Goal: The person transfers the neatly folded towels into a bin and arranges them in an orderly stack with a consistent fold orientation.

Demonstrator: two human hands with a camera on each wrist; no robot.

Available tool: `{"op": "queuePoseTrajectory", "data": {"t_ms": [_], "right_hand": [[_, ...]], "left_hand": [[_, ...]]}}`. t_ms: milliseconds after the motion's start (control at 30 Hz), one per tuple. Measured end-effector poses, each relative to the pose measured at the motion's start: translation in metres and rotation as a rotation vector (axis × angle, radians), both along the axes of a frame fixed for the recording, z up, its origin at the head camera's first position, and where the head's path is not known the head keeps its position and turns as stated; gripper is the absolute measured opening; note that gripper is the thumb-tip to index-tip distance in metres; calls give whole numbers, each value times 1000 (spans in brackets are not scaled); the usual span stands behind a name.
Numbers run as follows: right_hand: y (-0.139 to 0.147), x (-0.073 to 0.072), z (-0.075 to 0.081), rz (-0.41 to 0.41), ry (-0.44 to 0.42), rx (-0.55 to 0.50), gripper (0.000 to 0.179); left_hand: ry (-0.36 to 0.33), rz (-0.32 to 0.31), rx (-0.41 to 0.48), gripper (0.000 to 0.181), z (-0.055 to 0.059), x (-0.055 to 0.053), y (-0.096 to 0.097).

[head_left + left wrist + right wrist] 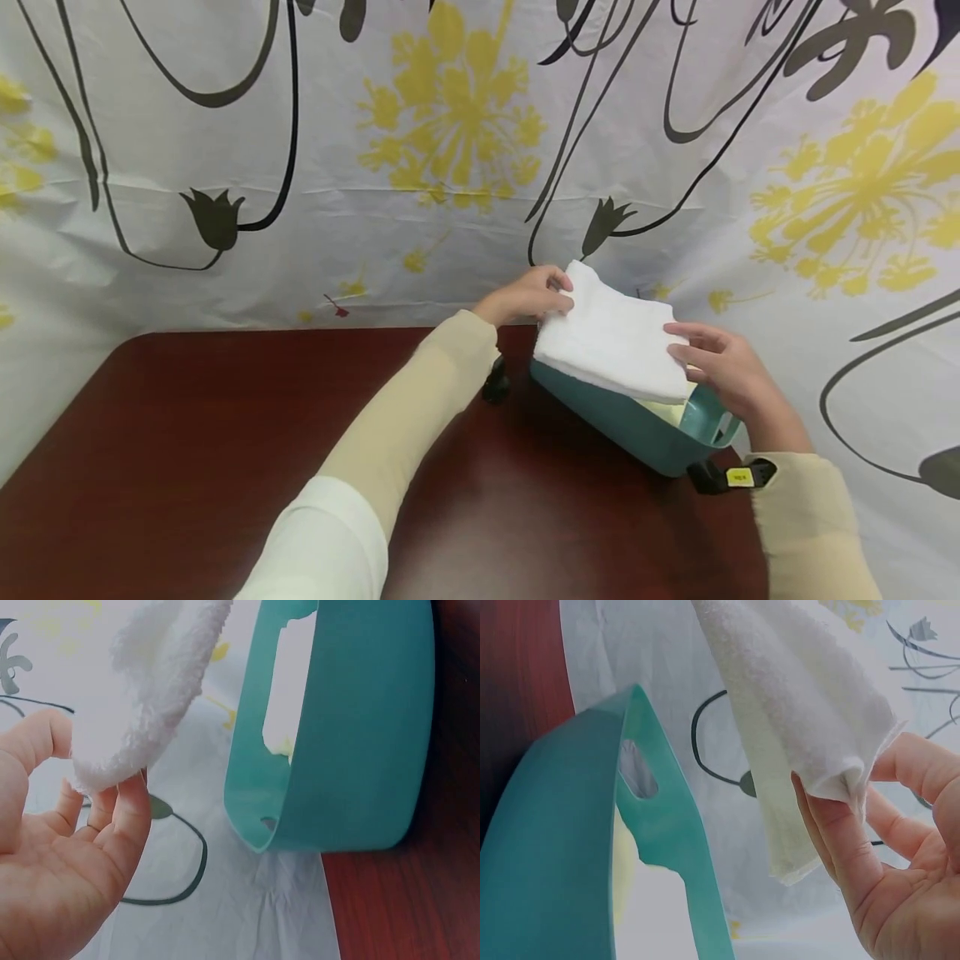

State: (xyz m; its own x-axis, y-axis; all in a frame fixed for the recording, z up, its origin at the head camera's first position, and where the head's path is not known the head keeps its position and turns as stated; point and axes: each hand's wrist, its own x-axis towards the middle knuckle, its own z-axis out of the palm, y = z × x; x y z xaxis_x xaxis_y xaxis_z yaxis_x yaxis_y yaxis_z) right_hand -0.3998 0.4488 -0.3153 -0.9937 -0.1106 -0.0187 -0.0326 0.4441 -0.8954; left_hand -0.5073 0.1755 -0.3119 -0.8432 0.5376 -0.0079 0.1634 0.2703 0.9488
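Note:
A folded white towel (615, 337) is held up between both hands, over a teal plastic basket (615, 421). My left hand (531, 296) pinches the towel's left edge, thumb on one face and fingers on the other, as the left wrist view shows. At the opposite edge, my right hand (712, 362) grips the towel between thumb and fingers; a corner bunches there in the right wrist view. Inside the basket lies pale yellow and white cloth (656, 907), partly hidden by the towel in the head view. A slot handle (639, 769) is cut into the basket's end wall.
The basket stands at the right end of a dark reddish wooden table (225, 450). Behind the table hangs a white curtain (337, 150) printed with yellow flowers and dark stems. Black straps with small devices sit on both wrists.

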Motion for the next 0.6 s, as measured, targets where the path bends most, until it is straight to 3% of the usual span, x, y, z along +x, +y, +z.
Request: {"op": "queuePoseTrajectory", "data": {"t_ms": [300,600], "right_hand": [[21,3,-4,-24,32,3,36],[32,2,-7,-32,22,-43,32]], "left_hand": [[8,-17,-6,24,2,-1,23],[21,-47,-25,23,5,-7,41]]}}
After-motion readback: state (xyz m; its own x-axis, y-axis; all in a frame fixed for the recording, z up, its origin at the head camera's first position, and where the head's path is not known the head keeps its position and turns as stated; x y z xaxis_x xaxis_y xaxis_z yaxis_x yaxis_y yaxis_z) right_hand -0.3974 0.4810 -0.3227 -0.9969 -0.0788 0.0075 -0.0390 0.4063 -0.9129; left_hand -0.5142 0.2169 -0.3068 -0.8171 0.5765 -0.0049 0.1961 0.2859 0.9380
